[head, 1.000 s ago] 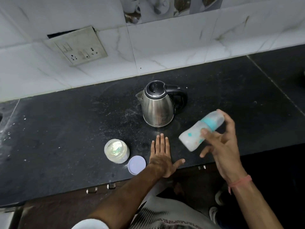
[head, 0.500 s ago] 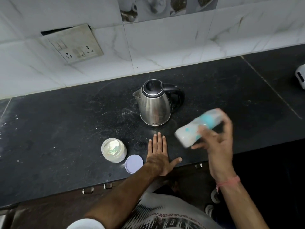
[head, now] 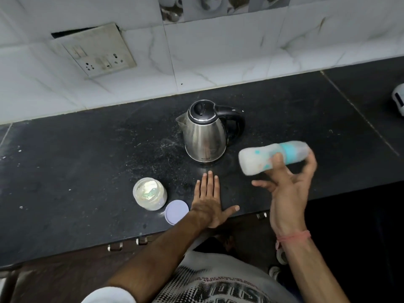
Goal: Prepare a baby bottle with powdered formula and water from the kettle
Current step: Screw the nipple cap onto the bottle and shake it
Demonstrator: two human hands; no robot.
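Note:
My right hand (head: 288,184) grips a capped baby bottle (head: 260,158) with a teal collar, lying almost level in the air to the right of the kettle, blurred by motion. Its milky base points left. A steel kettle (head: 205,136) with a black lid and handle stands mid-counter. My left hand (head: 207,202) rests flat on the black counter (head: 87,162), fingers straight, just in front of the kettle. An open formula jar (head: 149,193) with pale powder stands left of that hand, and its lilac lid (head: 176,212) lies beside it.
White powder specks dust the counter around the kettle. A wall socket plate (head: 96,51) sits on the tiled wall at the back left. A white object (head: 399,101) shows at the right edge. The counter's front edge runs just below my left hand.
The bottle in my right hand has swung up and down over the last second and now lies more level; my left hand has stayed flat on the counter.

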